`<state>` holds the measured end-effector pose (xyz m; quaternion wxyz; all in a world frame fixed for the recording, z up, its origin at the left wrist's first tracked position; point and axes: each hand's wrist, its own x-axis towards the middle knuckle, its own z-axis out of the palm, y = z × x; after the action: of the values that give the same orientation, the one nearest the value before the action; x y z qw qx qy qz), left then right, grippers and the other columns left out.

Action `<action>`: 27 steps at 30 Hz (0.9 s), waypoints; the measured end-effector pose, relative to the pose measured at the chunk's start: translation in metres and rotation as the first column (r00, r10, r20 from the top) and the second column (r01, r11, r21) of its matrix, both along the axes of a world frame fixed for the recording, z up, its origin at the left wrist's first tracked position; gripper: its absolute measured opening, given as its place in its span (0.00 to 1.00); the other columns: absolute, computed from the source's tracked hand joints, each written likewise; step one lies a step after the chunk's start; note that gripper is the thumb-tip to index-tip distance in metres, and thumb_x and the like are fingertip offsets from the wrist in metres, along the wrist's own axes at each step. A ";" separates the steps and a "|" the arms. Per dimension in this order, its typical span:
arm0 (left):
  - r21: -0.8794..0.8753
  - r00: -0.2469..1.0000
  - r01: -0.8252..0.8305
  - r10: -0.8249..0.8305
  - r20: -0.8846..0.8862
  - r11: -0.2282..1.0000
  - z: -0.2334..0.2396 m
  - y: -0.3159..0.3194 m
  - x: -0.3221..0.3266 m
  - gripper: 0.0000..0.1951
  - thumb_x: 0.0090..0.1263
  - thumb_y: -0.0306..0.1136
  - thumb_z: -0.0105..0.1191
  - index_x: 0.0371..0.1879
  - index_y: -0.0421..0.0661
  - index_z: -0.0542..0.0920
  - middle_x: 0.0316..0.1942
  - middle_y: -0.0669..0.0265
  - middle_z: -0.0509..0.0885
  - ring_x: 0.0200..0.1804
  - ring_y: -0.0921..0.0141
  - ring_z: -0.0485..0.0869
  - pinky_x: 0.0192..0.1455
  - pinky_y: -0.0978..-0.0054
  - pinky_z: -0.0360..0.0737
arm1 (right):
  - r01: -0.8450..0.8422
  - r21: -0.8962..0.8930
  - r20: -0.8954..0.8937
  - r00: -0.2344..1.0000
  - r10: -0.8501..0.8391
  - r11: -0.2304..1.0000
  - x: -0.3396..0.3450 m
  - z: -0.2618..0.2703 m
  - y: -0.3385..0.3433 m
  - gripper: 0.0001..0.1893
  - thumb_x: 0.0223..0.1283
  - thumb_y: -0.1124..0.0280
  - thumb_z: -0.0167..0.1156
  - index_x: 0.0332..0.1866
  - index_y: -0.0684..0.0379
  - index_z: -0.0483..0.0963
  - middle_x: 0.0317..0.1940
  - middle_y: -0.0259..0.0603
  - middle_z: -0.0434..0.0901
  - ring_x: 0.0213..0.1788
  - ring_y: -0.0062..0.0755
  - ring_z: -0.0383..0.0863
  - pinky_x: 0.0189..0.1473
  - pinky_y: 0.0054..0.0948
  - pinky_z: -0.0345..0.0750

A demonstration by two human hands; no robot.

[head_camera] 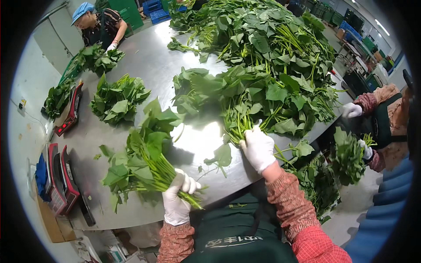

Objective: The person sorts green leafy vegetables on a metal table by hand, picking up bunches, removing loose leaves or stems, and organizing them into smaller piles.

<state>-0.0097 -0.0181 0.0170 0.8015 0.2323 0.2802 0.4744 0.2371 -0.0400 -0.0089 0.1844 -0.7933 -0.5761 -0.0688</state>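
Observation:
My left hand (179, 197), in a white glove, grips the stem ends of a thick bunch of leafy greens (141, 164). The leaves fan out up and to the left over the steel table. My right hand (258, 148), gloved too, is at the near edge of the large heap of greens (263, 39), its fingers around the stems of some lying there (241, 121). Just left of that hand a loose leafy sprig (220, 156) lies on the steel. How many stems are in the right hand cannot be made out.
On the steel table (138, 59) lies another bunch (120, 100). A red-lit scale (69, 113) bears greens; more red scales (62, 184) stand nearer. A co-worker in a blue cap (102, 26) handles greens; another person at right holds a bunch (348, 156). Greens (315, 184) hang or lie below the table's right edge.

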 end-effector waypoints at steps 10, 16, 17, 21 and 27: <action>-0.011 0.999 0.041 -0.040 0.035 0.999 -0.012 -0.001 -0.006 0.10 0.71 0.30 0.46 0.24 0.48 0.67 0.17 0.73 0.59 0.21 0.74 0.60 0.34 0.70 0.69 | 0.085 0.380 -0.907 0.232 0.353 0.921 -0.004 0.036 -0.027 0.06 0.55 0.80 0.62 0.38 0.65 0.78 0.30 0.30 0.73 0.30 0.15 0.70 0.33 0.18 0.69; -0.062 0.999 0.023 -0.025 -0.029 0.998 -0.006 -0.003 -0.002 0.15 0.72 0.31 0.45 0.19 0.48 0.64 0.17 0.73 0.59 0.22 0.74 0.61 0.36 0.70 0.69 | -0.059 0.336 -0.804 0.502 0.319 0.940 -0.035 0.028 -0.037 0.07 0.53 0.82 0.61 0.37 0.63 0.75 0.29 0.30 0.71 0.26 0.13 0.68 0.29 0.16 0.67; -0.070 0.999 0.018 -0.020 -0.029 0.997 -0.005 -0.003 -0.003 0.15 0.72 0.31 0.45 0.19 0.48 0.64 0.17 0.73 0.59 0.22 0.74 0.61 0.36 0.70 0.70 | -0.108 0.312 -0.777 0.542 0.319 0.944 -0.040 0.024 -0.039 0.06 0.52 0.82 0.61 0.35 0.63 0.74 0.29 0.30 0.71 0.26 0.14 0.68 0.28 0.17 0.67; -0.152 0.996 -0.072 0.062 -0.068 0.986 0.005 -0.004 0.005 0.10 0.70 0.28 0.46 0.23 0.43 0.70 0.17 0.71 0.63 0.22 0.73 0.64 0.35 0.69 0.70 | -0.343 0.342 -0.661 0.573 0.484 0.875 -0.064 0.032 -0.045 0.08 0.49 0.83 0.61 0.35 0.62 0.72 0.28 0.36 0.70 0.24 0.20 0.71 0.26 0.21 0.68; -0.121 0.971 -0.086 0.056 -0.232 0.989 -0.006 -0.007 0.002 0.05 0.63 0.24 0.59 0.34 0.38 0.79 0.24 0.66 0.78 0.24 0.75 0.75 0.25 0.79 0.72 | -0.488 0.221 -0.566 0.640 0.519 0.844 -0.078 0.034 -0.052 0.09 0.45 0.84 0.64 0.32 0.62 0.73 0.28 0.42 0.72 0.26 0.36 0.74 0.29 0.27 0.72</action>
<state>-0.0076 -0.0249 0.0112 0.7601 0.2222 0.4086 0.4537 0.1590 -0.0922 0.0249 0.3895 -0.5754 -0.6816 0.2294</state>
